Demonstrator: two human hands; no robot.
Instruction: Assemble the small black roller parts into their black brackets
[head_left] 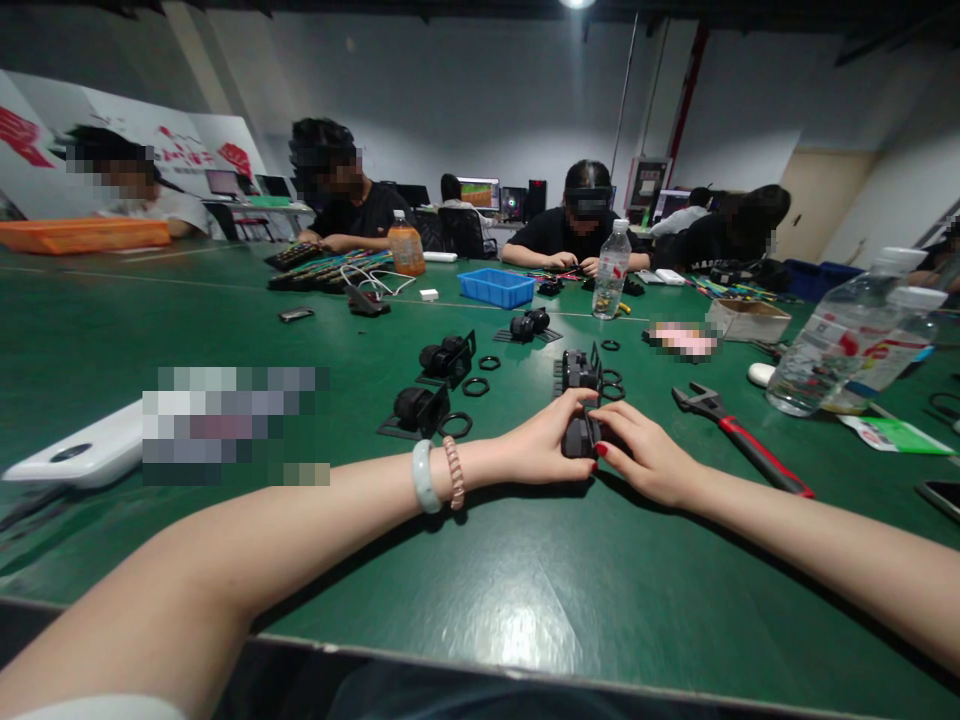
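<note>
Both my hands meet around a small black plastic part (pixel 579 437) low over the green table. My left hand (pixel 551 440), with a jade bangle and a beaded bracelet on its wrist, grips it from the left, thumb below and fingers above. From the right, my right hand (pixel 637 450) pinches the part's edge with fingers and thumb. My fingers hide much of it. Just beyond stands a similar black part (pixel 581 370) with a finned plate, black rings (pixel 612 384) beside it. More such black parts (pixel 420 408) with loose rings (pixel 475 387) lie to the left.
An adjustable wrench (pixel 742 440) with red-black handles lies right of my hands. Water bottles (pixel 832 340) stand farther right. A white power bank (pixel 90 440) lies at left. Beyond are a blue tray (pixel 496 288), an orange drink bottle (pixel 406 245) and several people seated across the table.
</note>
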